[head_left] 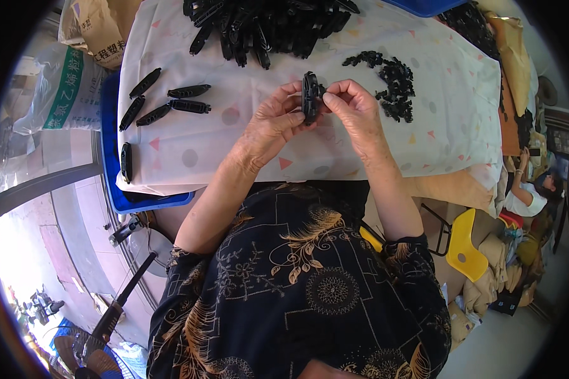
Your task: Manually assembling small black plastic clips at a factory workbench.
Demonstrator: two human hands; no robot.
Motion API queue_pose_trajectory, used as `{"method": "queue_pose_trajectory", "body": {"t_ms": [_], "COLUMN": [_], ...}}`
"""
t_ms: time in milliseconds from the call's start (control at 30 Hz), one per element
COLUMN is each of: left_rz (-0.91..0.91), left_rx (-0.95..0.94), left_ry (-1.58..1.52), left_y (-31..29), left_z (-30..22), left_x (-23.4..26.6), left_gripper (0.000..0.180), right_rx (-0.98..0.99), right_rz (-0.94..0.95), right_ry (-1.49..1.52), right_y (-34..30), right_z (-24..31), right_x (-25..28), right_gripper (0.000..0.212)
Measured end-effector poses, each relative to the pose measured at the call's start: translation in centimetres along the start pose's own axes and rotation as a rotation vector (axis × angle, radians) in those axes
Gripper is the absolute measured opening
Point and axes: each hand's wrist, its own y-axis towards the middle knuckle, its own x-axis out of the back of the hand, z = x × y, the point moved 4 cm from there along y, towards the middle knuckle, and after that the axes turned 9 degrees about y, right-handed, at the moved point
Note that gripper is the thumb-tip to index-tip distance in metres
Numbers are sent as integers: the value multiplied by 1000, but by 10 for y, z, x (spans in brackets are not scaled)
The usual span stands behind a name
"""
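Note:
Over the middle of the table, my left hand [278, 114] holds a long, narrow black plastic part [309, 95] upright between thumb and fingers. On its right side, my right hand [355, 108] is pinched around a small black piece [322, 92] that touches or nearly touches the part; my fingers partly hide it. Beyond my hands lies a big heap of similar long black parts [259, 28]. To the right is a loose cluster of small black pieces [397, 85]. Several long black parts [189, 107] lie apart from one another at the left.
A patterned white cloth [227, 151] covers the table. Blue bins stand at its left edge [110, 151] and far right [423, 5]. Bags [76, 82] sit at the far left, a fan [85, 347] at lower left, a yellow chair [464, 246] at right. Another person [530, 196] is farther right.

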Motion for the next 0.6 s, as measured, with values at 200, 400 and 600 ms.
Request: {"method": "queue_pose_trajectory", "body": {"t_ms": [200, 400, 600], "left_rz": [14, 33, 84], "left_rx": [29, 56, 47], "left_ry": [8, 283, 493], "left_y": [-7, -11, -14], "left_z": [-1, -2, 1], "left_x": [13, 10, 8], "left_gripper": [45, 45, 46], "right_rx": [233, 451, 484], "right_rz": [169, 488, 609], "right_ry": [-435, -906, -1075], "right_y": [-1, -8, -8], "right_z": [18, 45, 44], "right_x": [-5, -26, -29], "right_gripper": [6, 11, 12]}}
